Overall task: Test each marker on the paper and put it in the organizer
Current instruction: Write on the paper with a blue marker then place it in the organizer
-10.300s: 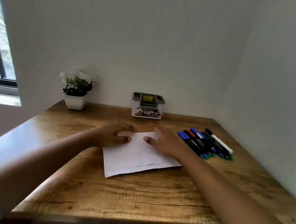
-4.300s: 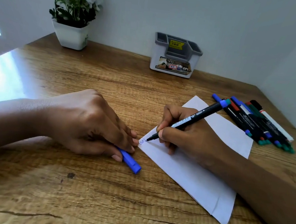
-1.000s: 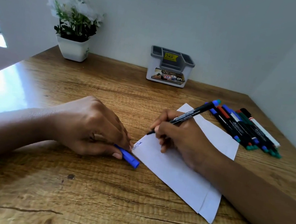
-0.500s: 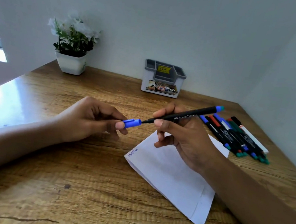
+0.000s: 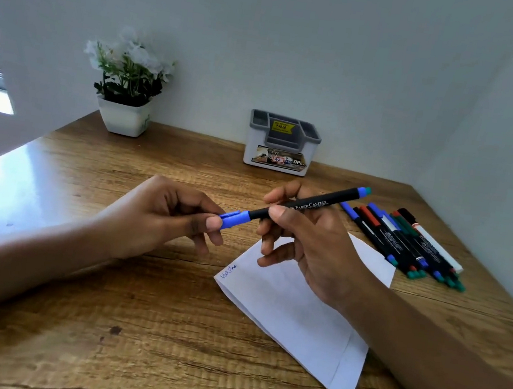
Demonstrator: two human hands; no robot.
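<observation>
FABER-CASTELL on held marker (image 5: 309,204), 42 on label of organizer (image 5: 251,148), handwriting on paper (image 5: 298,314) illegible

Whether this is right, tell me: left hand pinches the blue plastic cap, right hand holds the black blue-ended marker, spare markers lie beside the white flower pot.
No: the head view shows the spare markers right of the white paper, far from the white flower pot. Left hand, blue plastic cap, right hand and black blue-ended marker are as stated.
</observation>
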